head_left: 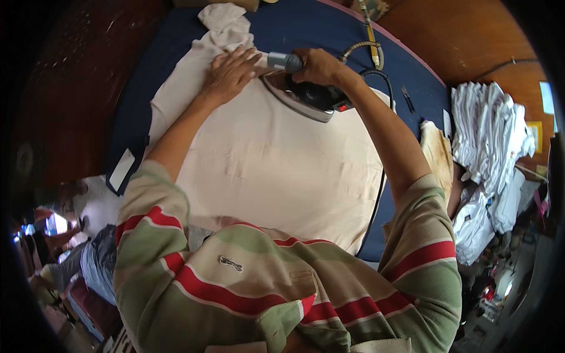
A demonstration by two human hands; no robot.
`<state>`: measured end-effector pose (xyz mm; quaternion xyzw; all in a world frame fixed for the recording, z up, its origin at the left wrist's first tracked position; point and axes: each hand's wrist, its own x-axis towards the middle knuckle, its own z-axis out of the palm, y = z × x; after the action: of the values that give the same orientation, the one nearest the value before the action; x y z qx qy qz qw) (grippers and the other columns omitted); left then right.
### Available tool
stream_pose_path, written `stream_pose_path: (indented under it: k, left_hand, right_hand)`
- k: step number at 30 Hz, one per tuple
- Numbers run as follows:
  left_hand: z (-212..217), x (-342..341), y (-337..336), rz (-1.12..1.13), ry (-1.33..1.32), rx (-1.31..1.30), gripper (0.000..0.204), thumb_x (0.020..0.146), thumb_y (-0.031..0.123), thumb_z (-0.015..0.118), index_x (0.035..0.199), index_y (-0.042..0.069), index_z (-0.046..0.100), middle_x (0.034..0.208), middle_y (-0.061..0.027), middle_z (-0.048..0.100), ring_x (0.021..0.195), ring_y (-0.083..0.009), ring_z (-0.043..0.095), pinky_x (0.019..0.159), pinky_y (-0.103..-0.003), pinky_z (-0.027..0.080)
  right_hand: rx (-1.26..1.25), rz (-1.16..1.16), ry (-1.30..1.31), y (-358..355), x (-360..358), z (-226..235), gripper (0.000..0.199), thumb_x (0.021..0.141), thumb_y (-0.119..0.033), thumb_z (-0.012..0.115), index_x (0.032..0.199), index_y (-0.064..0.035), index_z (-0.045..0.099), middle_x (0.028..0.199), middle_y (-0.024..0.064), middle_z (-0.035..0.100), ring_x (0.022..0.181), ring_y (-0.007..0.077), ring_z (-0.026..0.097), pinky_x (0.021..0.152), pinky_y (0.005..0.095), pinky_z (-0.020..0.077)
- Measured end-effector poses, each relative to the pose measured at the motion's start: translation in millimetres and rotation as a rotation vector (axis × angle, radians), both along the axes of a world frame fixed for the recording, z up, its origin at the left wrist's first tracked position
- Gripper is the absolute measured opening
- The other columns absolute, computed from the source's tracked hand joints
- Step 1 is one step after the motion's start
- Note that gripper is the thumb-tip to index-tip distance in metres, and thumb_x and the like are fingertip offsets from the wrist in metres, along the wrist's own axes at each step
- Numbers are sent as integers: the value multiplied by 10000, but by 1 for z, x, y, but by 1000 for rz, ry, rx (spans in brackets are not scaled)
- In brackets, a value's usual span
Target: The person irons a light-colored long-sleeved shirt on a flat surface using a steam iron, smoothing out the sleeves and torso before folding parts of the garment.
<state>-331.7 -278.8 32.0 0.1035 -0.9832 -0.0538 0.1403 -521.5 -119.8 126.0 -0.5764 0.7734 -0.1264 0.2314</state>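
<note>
A pale pink garment (pixel 276 165) lies spread over the dark blue cloth of the ironing table, with one bunched part (pixel 226 26) at the far left. My left hand (pixel 231 73) rests flat on the garment, fingers apart, near that bunched part. Just to its right, my right hand (pixel 318 66) is wrapped round the handle of a steam iron (pixel 300 97). The iron has a silver soleplate edge, a dark body and a small red switch. Its soleplate sits against the garment, its tip toward my left hand. The underside is hidden.
A braided hose (pixel 360 46) and a black cord (pixel 382 76) run from the iron. Small black snips (pixel 408 99) lie on the blue cloth (pixel 147 76) at right. Stacked white garments (pixel 488 132) stand at the far right, beside a stained cream cloth (pixel 436 153). A wooden wall (pixel 76 76) rises at left.
</note>
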Motion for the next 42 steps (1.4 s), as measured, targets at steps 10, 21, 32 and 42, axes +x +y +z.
stream_pose_path:
  k: [10,21,32,42]
  left_hand:
    - [-44,138,-80,403,-263,-110,493,957,403,290,1434,294,229,1508,11,182,1384,-185,172,1072,-488,161]
    - [-50,136,-82,431,-276,-151,488,962,342,287,1440,307,200,1510,57,167,1378,-159,181,1079,-467,158]
    - [-45,130,-84,421,-326,-108,489,964,334,272,1444,312,181,1516,53,142,1385,-171,160,1082,-487,151]
    - [-38,138,-79,446,-363,-81,492,966,339,264,1447,291,174,1517,44,132,1391,-174,136,1094,-496,132]
  right_hand:
    - [84,341,14,-61,161,18,424,662,-271,641,1026,-58,593,868,162,656,835,324,632,728,405,494]
    - [256,347,30,70,102,34,376,702,-217,647,1044,-75,584,828,154,665,779,331,639,730,407,502]
    - [166,-156,29,200,-41,28,384,664,-209,677,1016,-78,594,799,171,655,746,321,649,698,385,503]
    - [190,-215,46,219,-29,34,384,647,-181,644,1008,-56,604,795,207,648,735,340,643,694,368,506]
